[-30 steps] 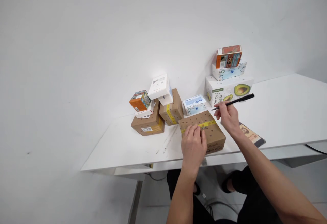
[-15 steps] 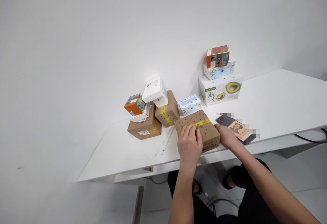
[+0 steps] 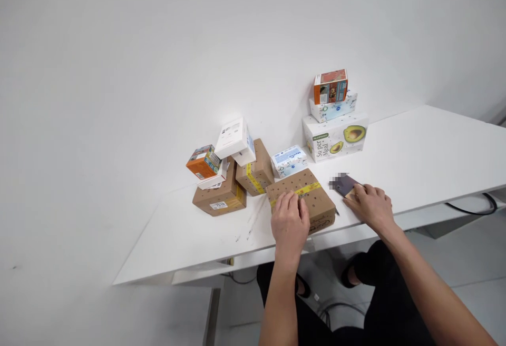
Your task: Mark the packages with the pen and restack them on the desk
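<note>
A brown cardboard box (image 3: 316, 198) with yellow tape lies at the table's front. My left hand (image 3: 290, 222) rests on its top, fingers laid over the tape and not wrapped round it. To the right, my right hand (image 3: 373, 206) is on a dark phone (image 3: 344, 185), thumb and fingers closing over it and covering most of it. At the box's right side a short dark bit of the pen (image 3: 337, 212) shows; the box hides the rest.
Behind stand a white avocado-print box (image 3: 336, 138), with a small white box (image 3: 334, 108) and an orange box (image 3: 331, 87) stacked on it. A blue-and-white box (image 3: 290, 161) is beside them. More cardboard boxes (image 3: 219, 193) carry small boxes at left. The white table (image 3: 177, 230) meets a wall.
My right hand has put the pen down beside the cardboard box and moved right onto the phone. My left hand stays on the box. The view has shifted slightly.
</note>
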Demonstrator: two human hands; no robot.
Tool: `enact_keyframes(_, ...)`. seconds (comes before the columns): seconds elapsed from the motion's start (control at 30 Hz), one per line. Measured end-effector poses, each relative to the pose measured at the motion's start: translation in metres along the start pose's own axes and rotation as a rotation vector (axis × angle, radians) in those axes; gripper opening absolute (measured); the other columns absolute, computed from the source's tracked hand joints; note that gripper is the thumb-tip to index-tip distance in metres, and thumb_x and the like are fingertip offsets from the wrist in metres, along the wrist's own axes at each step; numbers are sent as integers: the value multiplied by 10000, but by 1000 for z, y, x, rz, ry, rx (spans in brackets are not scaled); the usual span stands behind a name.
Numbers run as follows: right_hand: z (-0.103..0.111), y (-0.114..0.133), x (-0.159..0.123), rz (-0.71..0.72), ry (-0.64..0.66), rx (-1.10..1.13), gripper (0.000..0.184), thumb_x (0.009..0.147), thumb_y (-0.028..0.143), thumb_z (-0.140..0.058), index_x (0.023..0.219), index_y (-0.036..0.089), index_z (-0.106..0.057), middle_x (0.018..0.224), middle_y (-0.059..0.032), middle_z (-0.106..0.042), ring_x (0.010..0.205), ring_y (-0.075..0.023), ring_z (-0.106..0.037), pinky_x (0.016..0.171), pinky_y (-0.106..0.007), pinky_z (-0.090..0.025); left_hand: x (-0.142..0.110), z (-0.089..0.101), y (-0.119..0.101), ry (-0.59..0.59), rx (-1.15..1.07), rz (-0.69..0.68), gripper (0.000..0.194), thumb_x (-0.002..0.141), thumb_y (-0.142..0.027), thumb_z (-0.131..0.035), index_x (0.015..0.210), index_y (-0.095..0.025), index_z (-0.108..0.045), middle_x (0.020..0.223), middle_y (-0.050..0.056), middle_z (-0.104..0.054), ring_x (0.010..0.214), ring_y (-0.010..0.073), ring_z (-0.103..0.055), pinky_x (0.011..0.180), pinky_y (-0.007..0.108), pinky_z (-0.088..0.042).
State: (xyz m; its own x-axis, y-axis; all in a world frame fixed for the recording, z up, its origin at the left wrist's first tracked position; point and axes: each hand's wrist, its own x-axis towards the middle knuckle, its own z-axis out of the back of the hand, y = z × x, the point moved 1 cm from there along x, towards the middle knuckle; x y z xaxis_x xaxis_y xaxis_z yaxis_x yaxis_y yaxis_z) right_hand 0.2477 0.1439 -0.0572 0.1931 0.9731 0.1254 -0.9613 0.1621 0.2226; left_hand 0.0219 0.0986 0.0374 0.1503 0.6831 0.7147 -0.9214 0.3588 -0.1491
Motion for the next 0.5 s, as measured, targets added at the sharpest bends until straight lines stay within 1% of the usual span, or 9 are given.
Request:
enact_keyframes(0.17,2,3,2,-47,-26,72,524,825,470,-499,1245,171,-593,1234,-160,-596,1109,-380,-491,871,-509,-416,-1,0,0,-27,2,-3,196,875,-172,-519,994,-139,-671,1021,102,-714,1006,232,-648,926,395,-535)
enact_keyframes(0.27,8,-5,2,-112,-38,218,582,768,494,-548,1255,179,-596,1196,-155,-628,1119,-391,-503,877,-523,-424,-1,-1,0,-24,3,-1,199,873,-171,-521,1003,-142,-669,1023,98,-714,1008,232,-646,928,395,-534)
enact_keyframes(0.33,15,-12,-1,-208,-60,428,624,718,516,-594,1239,173,-605,1148,-148,-654,1098,-367,-542,890,-498,-441,-1,-1,0,-26,1,-2,199,870,-167,-522,1003,-144,-668,1022,97,-713,1007,229,-647,930,393,-533)
enact_keyframes(0.4,26,-17,-8,-332,-58,747,662,693,532,-618,1256,184,-584,1119,-132,-669,1043,-327,-598,870,-454,-479,-1,0,0,-32,2,-4,197,870,-163,-520,997,-145,-669,1019,98,-714,1004,227,-650,930,393,-532)
enact_keyframes(0.47,42,-15,-20,-411,-1,1119,680,727,558,-569,1297,189,-537,1148,-136,-658,1007,-305,-631,834,-434,-515,0,1,-1,-34,4,-4,197,870,-162,-516,993,-148,-670,1017,100,-715,997,227,-653,924,397,-534)
enact_keyframes(0.5,51,-11,-28,-414,39,1303,681,761,575,-512,1322,189,-506,1188,-146,-641,1018,-304,-634,825,-437,-527,0,1,-2,-31,3,-3,199,871,-162,-514,995,-147,-669,1019,103,-714,996,227,-654,922,399,-535)
